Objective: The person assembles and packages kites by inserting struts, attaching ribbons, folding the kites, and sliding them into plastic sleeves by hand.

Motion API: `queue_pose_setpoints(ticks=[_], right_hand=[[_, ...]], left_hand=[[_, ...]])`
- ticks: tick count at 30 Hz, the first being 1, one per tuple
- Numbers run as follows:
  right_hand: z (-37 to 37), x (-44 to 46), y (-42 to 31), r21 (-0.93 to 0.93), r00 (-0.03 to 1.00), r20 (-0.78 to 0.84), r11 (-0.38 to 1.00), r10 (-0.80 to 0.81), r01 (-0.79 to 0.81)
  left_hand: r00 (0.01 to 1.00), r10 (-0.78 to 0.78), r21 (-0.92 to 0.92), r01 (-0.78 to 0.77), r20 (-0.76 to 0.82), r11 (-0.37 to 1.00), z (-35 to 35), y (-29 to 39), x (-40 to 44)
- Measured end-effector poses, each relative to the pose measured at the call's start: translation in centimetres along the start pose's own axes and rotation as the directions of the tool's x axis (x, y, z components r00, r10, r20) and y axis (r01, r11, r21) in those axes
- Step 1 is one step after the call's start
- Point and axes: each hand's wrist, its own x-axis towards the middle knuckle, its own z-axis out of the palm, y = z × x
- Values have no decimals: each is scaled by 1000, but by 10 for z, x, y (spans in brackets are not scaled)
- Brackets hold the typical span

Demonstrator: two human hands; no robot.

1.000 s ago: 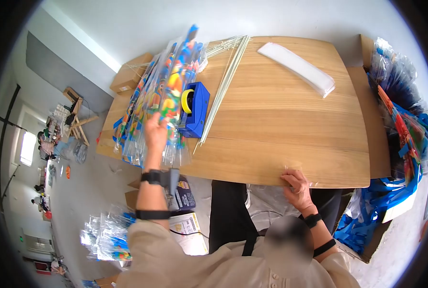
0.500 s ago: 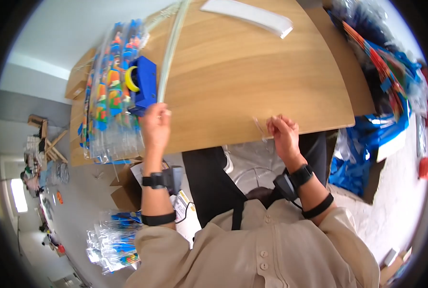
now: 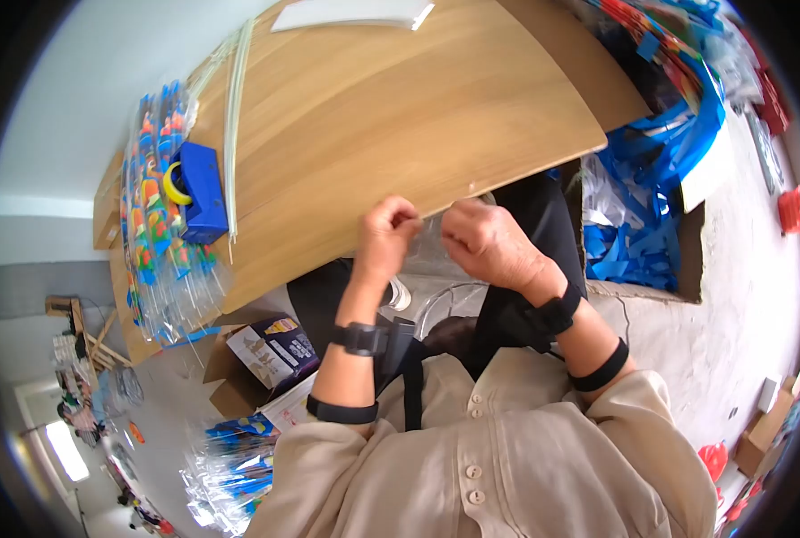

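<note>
Clear scrap (image 3: 419, 218), way too small and blurry to name properly, right at the fingertips of the left hand (image 3: 386, 242), just off the near edge of the wooden table (image 3: 400, 117). Seems pinched there between thumb and curled finger. Right hand (image 3: 489, 240) close beside the left but apart from it, back up, fingers bunched inward; can't tell what's in it, if anything. Well off to the left of the left hand, a blue tape dispenser (image 3: 204, 197) with a yellow roll (image 3: 176, 184), plus colorful stuff in clear sleeves (image 3: 153, 215) just past it. Beyond the left hand, thin pale sticks (image 3: 234, 117) and, farther out, a flat white stack (image 3: 350, 13). Over to the right of the right hand, lower than the table, a cardboard box (image 3: 697, 255) stuffed with blue plastic (image 3: 633, 251).
</note>
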Motion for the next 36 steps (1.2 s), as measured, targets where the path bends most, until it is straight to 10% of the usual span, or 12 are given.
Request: queue_pose_setpoints(ticks=[2, 7, 10, 12, 16, 19, 21, 23, 26, 29, 30, 36], right_hand=[[-8, -17, 2, -160, 964, 251, 979, -84, 127], [-12, -38, 15, -257, 961, 241, 946, -135, 197], [-24, -40, 7, -302, 884, 467, 944, 26, 131], [-25, -47, 10, -272, 920, 391, 958, 20, 94], [-25, -61, 22, -239, 955, 291, 971, 62, 10], [-23, -63, 28, -211, 964, 255, 977, 72, -18], [-22, -61, 31, -179, 967, 244, 983, 76, -32], [-22, -58, 35, -96, 986, 75, 985, 151, -144], [-29, -53, 40, 63, 954, -27, 953, 300, -298], [-33, -46, 36, 245, 860, 46, 829, 508, -502], [-29, -44, 38, 233, 864, 46, 836, 501, -497], [-6, -39, 32, 163, 917, 151, 905, 370, -392]], left_hand=[[993, -40, -285, 70, 108, 956, -2, 27, 0], [898, 35, -286, 103, 438, 953, 32, 92, -5], [917, 268, -139, -236, 296, 962, 51, 68, -1], [999, -41, -135, 41, 4, 990, 53, 45, 2], [990, -34, -84, 22, -139, 996, 57, 24, 27], [983, 167, 215, -148, -75, 965, 66, 21, 45], [865, 470, 566, -481, 178, 670, 71, 26, 47], [864, 467, 545, -489, 191, 681, 73, 24, 41], [1000, 10, 35, -11, 28, 999, 63, 20, 18], [910, -376, -255, 410, 175, 876, 36, 13, -8], [847, -484, -77, 510, 220, 857, 30, 3, -13], [780, -612, -171, 626, 132, 761, 19, -46, -38]])
